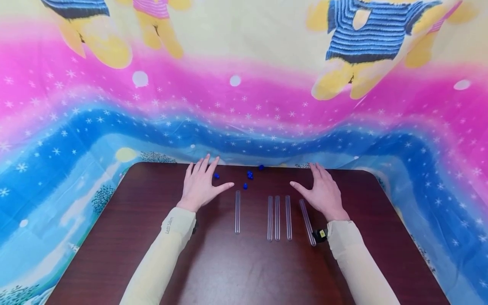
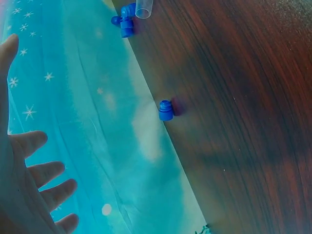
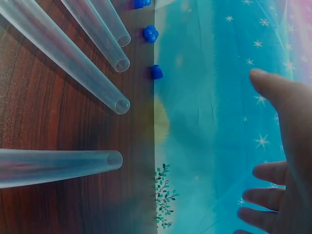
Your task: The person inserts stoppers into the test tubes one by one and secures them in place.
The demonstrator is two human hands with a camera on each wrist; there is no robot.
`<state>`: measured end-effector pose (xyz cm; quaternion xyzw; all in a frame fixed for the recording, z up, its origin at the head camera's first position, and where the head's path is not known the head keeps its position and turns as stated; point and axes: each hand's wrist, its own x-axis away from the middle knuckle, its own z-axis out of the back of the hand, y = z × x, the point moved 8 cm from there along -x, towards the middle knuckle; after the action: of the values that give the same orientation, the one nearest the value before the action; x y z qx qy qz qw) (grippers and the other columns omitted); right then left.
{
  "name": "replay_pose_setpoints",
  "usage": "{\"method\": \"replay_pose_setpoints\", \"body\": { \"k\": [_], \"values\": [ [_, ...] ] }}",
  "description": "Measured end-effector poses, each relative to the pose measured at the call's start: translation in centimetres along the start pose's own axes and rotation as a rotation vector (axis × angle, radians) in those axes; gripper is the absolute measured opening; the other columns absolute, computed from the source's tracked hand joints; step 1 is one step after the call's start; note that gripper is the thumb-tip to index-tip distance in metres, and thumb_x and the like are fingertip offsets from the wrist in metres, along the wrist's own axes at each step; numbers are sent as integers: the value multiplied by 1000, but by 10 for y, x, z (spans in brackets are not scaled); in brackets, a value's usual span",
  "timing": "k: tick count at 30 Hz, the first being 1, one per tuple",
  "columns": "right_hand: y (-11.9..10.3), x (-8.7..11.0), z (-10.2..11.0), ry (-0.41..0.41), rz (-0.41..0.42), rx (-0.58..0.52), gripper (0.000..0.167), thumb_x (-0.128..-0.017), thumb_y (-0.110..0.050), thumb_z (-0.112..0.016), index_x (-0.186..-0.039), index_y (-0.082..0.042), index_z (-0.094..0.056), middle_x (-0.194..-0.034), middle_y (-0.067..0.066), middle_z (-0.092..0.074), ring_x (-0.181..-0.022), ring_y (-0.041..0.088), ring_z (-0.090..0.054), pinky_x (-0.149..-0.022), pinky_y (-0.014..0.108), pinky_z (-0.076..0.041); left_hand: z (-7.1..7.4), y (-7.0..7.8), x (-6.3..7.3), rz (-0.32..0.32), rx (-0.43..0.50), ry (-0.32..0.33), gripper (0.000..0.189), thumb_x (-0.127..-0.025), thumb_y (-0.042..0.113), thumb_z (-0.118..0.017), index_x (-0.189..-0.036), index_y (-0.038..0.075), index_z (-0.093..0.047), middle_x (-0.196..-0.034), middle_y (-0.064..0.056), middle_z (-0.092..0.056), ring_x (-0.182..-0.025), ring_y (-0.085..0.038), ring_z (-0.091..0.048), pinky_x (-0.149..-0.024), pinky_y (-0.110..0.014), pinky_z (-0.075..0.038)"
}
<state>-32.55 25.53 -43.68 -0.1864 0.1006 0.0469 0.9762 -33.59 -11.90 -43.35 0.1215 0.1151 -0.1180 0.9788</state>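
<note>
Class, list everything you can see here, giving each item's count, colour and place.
Table: one, dark reddish brown, beneath the tubes and caps
Tubes: five, clear, lying on the table, one apart to the left
Caps: apparently five, blue, towards the table's far edge; some touch, so counting is tricky
Cloth: one, mainly pink, blue and cream, behind and beside the table
Wrist devices: two, black, one at each wrist
Sleeves: two, pale cream, on the forearms
Left hand: one, bare, left of the caps
Right hand: one, bare, near the rightmost tube
</note>
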Motion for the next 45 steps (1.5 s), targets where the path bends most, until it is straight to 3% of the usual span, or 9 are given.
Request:
{"method": "replay_pose_setpoints", "body": {
  "k": [7,16,30,33,36,40,45],
  "values": [
    [2,5,1,-18,-16,-27,99,-92,-73,-54,-162,-9,-27,-163,23,-26,-144,47,-28,-106,68,-33,-3,-1,0,-6,-1,5,100,-85,85,-47,-160,21,-35,-164,-13,-29,-146,-38,-29,-120,-56,-9],
    [8,16,-1,-28,-20,-32,89,-96,-60,-61,-153,5,-38,-153,31,-38,-138,49,-36,-107,65,-34,-8,-2,2,-11,8,2,90,-89,69,-63,-157,14,-41,-160,-16,-36,-145,-35,-33,-119,-57,-12],
    [11,30,-11,-75,-52,-65,84,-96,-53,-66,-150,6,-41,-144,34,-46,-130,50,-45,-103,65,-39,-19,-12,6,-10,32,-17,85,-92,64,-63,-155,11,-43,-156,-18,-40,-144,-36,-35,-119,-53,-20],
    [13,32,-14,-73,-55,-80,78,-95,-51,-67,-145,6,-48,-137,31,-54,-119,47,-55,-97,63,-45,-22,-13,7,-2,36,-22,84,-92,63,-64,-154,10,-44,-155,-18,-42,-143,-36,-36,-118,-53,-21],
    [15,34,-17,-67,-58,-95,68,-94,-49,-69,-134,4,-57,-120,27,-63,-99,40,-63,-86,58,-51,-24,-14,8,10,47,-33,82,-92,61,-65,-154,10,-45,-154,-19,-43,-142,-36,-37,-118,-53,-22],
    [19,37,-20,-84,-73,-101,56,-93,-46,-72,-121,2,-63,-97,16,-64,-77,28,-60,-71,48,-53,-26,-16,8,23,80,-38,81,-92,58,-67,-154,10,-45,-154,-19,-43,-141,-38,-37,-118,-53,-22],
    [22,41,-27,-155,-99,-94,47,-94,-41,-72,-113,0,-63,-81,7,-61,-67,22,-55,-63,40,-49,-30,-19,8,35,112,-32,79,-93,55,-68,-153,9,-46,-152,-20,-44,-140,-39,-38,-117,-53,-24]
  ]
}}
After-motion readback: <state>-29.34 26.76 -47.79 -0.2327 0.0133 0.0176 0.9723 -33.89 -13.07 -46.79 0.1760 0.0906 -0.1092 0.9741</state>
